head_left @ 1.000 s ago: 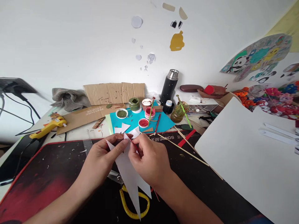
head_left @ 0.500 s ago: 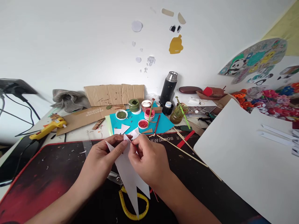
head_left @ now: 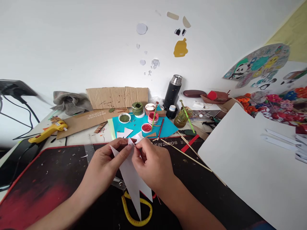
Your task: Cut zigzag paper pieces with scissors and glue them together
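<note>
Both my hands hold a long white paper triangle [head_left: 132, 182] above the black and red desk mat [head_left: 55, 179], its sharp tip pointing toward me. My left hand [head_left: 106, 163] pinches the paper's top left edge between thumb and fingers. My right hand [head_left: 153, 164] is closed on the top right edge and also seems to grip a thin red pen or brush, mostly hidden. Yellow-handled scissors [head_left: 136, 214] lie on the mat under the paper. Small white paper triangles [head_left: 126, 132] rest on the teal sheet [head_left: 165, 127] just beyond my hands.
Paint pots [head_left: 146, 127], brushes and a black flask [head_left: 172, 91] stand behind the teal sheet. A yellow glue gun [head_left: 46, 131] lies at left near cardboard [head_left: 117, 95]. Thin wooden sticks [head_left: 189, 156] cross the mat. A large white card [head_left: 251, 166] covers the right side.
The hands and paper stay nearly still; the view has shifted slightly to the right and the paper tip sits a little higher in the picture.
</note>
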`<state>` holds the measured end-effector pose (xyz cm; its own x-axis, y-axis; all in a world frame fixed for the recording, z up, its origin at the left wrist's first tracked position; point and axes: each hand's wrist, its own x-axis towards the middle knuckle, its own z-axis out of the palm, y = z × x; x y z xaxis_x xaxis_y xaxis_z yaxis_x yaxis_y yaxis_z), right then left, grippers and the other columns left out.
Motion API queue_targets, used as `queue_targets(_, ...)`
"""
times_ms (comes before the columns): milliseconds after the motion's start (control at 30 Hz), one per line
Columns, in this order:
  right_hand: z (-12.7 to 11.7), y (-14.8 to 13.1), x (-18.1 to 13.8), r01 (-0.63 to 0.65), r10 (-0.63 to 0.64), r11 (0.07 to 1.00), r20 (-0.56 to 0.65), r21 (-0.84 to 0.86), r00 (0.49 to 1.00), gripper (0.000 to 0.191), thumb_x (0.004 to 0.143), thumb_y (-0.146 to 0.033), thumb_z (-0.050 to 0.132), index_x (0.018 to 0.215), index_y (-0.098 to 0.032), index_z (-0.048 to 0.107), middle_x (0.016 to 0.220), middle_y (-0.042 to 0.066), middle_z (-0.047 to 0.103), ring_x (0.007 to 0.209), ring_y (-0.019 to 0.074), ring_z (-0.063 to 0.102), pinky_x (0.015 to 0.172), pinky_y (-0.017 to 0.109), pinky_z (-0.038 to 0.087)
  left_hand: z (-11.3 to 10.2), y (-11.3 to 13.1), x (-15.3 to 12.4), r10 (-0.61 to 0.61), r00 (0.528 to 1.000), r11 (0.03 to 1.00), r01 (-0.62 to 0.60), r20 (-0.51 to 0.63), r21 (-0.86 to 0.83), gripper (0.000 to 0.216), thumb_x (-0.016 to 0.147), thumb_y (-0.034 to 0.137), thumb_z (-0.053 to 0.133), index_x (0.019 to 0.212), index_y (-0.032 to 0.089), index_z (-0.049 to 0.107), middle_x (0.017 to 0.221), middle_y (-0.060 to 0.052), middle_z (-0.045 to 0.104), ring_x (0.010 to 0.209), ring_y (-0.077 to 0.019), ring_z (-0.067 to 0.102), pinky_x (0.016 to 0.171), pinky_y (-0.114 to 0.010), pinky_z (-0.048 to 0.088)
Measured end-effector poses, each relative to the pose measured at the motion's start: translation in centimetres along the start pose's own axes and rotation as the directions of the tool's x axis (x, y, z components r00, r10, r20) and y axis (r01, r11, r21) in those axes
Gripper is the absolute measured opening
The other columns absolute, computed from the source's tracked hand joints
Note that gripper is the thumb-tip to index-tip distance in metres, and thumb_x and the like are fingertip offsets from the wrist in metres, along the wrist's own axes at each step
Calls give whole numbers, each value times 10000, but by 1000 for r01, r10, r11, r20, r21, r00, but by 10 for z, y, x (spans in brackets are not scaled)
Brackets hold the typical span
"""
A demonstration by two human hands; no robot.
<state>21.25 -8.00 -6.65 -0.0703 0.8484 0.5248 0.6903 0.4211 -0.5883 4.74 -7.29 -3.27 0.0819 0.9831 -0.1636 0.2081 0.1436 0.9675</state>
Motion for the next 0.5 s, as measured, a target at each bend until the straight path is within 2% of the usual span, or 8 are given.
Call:
queue_targets(233,-1,1,1,-9,9,1000,36,-2,999,99,1045,-274,604,974,-230,656,672,-22,720,536,156,646,563,282,333,-3,0,7,30,999,1000,-30,-23,1,380,824,590,857,976,241,842,856,-30,788,738,-221,627,648,-288,480)
queue_targets(400,-3,3,2,5,-3,1000,77,-21,997,147,1059,-354,643,1068,-221,707,769,10,765,644,191,705,602,288,386,-12,-3,12,61,991,998,-58,-121,31,417,834,638,847,953,239,827,871,-26,777,757,-219,631,654,-282,481)
queue_targets(500,-4,3,3,-41,37,998,79,50,996,137,1048,-316,624,974,-226,698,734,-6,723,609,169,656,594,280,383,-16,0,11,47,996,999,-47,-72,6,463,883,658,798,1127,265,820,995,-34,803,830,-239,681,672,-280,517)
